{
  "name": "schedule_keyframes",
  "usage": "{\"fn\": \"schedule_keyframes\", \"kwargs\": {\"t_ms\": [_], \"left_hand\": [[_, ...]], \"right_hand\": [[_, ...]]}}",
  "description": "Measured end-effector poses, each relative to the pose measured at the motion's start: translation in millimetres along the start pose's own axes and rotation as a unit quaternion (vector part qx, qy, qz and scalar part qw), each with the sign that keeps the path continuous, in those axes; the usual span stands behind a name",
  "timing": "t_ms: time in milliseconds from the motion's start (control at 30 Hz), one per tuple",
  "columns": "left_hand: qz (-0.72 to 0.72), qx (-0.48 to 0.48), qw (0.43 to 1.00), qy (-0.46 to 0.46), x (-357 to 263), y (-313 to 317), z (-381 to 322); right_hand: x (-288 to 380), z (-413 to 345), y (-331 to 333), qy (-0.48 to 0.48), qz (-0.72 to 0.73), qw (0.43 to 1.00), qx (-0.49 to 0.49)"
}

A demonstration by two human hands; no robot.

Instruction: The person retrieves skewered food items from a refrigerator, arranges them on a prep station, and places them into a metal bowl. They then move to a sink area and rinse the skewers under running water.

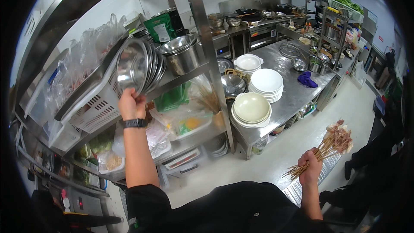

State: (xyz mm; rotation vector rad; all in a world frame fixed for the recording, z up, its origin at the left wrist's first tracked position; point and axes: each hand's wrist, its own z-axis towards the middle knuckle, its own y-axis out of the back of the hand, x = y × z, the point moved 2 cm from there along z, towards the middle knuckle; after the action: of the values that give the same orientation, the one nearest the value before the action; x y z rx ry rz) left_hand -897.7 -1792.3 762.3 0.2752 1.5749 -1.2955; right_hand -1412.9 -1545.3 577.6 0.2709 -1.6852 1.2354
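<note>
My left hand (132, 103), with a dark watch on the wrist, grips the lower rim of a stainless-steel bowl (132, 66). That bowl is tilted on its side, in front of several similar bowls (155, 68) that lean together on the metal shelf. Out to the right, my right hand (311, 165) is closed around a bundle of thin wooden skewers (318, 153). Pieces of meat (339, 137) are threaded on their far ends, pointing away from me over the floor. Just right of the tilted bowls stands a deep steel pot (181, 56) with further metal vessels nested in it.
A white perforated basket (97, 110) sits left of the bowls. The shelf's steel post (207, 38) rises between them and the steel table (291, 84). Stacks of white plates (266, 81) and cream bowls (251, 107) stand near the table's edge. Another person's dark-clad legs (365, 155) are at right.
</note>
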Motion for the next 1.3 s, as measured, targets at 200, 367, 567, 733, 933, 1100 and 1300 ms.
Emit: {"fn": "schedule_keyframes", "kwargs": {"t_ms": [200,367,567,733,933,1100,1300], "left_hand": [[0.004,-0.077,0.997,0.012,33,21,23],[-0.027,-0.104,0.994,0.012,34,-9,37],[0.063,0.074,0.991,0.095,49,-36,-10],[0.429,0.271,0.828,-0.239,20,-132,12],[0.604,0.398,0.669,-0.171,3,-164,50],[0.459,0.337,0.783,-0.249,-29,-158,55],[0.533,0.136,0.776,-0.309,-36,-71,96]], "right_hand": [[-1,4,-1,-0.017,-0.013,1.000,-0.009],[3,1,5,-0.017,0.000,1.000,-0.019],[4,-7,20,-0.012,0.002,0.999,-0.034],[7,-16,16,-0.012,0.005,0.998,-0.063],[1,-26,19,0.016,-0.040,0.997,-0.060],[2,-36,28,0.020,-0.017,0.994,-0.107],[-6,-41,27,0.013,0.009,0.993,-0.113]]}}
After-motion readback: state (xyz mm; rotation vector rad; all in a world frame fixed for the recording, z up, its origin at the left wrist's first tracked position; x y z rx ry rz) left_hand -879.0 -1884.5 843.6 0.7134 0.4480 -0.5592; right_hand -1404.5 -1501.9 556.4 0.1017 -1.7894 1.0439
